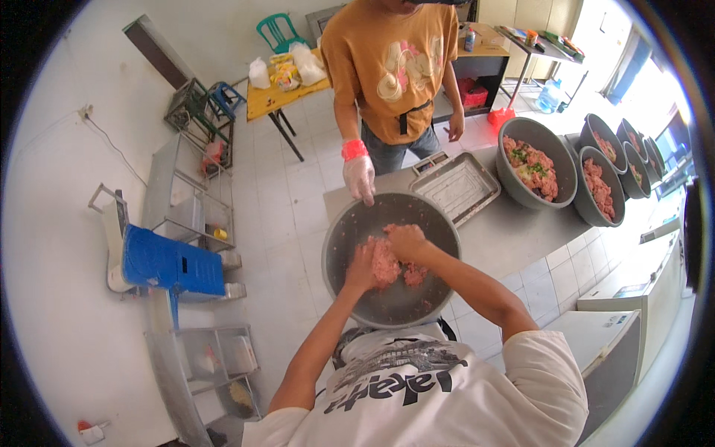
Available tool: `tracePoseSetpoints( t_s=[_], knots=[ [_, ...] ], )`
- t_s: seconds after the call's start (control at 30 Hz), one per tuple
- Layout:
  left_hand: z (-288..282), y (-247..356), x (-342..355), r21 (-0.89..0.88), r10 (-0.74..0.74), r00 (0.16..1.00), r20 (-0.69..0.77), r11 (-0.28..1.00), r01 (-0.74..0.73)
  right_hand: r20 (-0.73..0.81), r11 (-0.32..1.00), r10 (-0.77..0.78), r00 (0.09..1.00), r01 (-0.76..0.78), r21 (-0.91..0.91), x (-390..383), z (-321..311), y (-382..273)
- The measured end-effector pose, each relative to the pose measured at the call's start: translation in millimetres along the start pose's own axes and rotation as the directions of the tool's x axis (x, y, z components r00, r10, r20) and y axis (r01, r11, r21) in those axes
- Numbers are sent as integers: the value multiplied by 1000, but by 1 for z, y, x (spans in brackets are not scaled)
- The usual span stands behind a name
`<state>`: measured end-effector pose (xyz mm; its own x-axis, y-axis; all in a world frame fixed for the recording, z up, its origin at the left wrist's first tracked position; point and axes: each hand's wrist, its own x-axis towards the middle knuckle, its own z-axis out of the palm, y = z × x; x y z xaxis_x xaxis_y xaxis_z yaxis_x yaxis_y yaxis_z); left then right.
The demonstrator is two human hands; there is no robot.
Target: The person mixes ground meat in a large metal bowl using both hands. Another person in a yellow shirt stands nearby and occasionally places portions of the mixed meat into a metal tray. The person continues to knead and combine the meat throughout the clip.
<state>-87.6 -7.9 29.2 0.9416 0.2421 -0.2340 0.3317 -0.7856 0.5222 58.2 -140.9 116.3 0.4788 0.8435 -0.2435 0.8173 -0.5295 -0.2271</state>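
The bare left hand [363, 267] lies against the left side of a soft, pink lump of minced meat [385, 267]. The bare right hand [408, 243] is bent over the meat's upper right side. I cannot tell how tightly either hand's fingers close. The meat sits inside a big, round, grey bowl [344, 238], with small bits stuck around it. Another person's hand in a see-through glove [360, 177] is at the bowl's far edge. A shallow, metal, box-shaped tray [460, 186] lies nearby on a shiny metal table [495, 242].
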Motion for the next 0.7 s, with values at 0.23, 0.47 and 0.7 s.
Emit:
tracePoseSetpoints(
  t_s=[0.23,0.47,0.7],
  knots=[
    [7,7,11,56,-41,999,36,998,39,63,982,179,982,-182,42,-14,-87,28],
    [14,-3,11,73,41,998,39,996,-44,20,989,145,989,-145,10,33,-4,17],
    [5,23,6,100,-31,999,-23,994,34,259,987,80,963,-113,114,71,0,13]
  ],
)
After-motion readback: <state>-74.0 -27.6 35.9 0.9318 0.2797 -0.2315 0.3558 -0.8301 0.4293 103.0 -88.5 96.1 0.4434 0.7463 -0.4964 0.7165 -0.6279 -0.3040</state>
